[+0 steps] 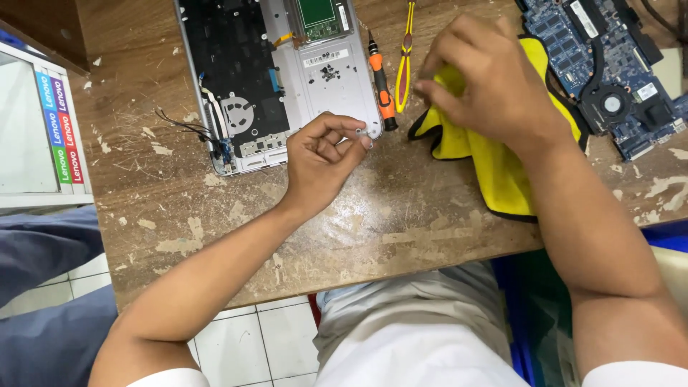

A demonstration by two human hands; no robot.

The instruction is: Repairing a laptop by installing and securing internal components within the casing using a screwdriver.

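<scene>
My left hand pinches a tiny screw between thumb and forefinger at the near right corner of an opened silver laptop base. My right hand rests with curled fingers on a yellow cloth with a black edge; what its fingertips hold is too small to tell. An orange-and-black screwdriver and a yellow-handled screwdriver lie between the two hands.
A blue circuit board with a fan lies at the far right. Loose black wires stick out left of the laptop base. The worn wooden table ends at its near edge above my lap. A white box stands left.
</scene>
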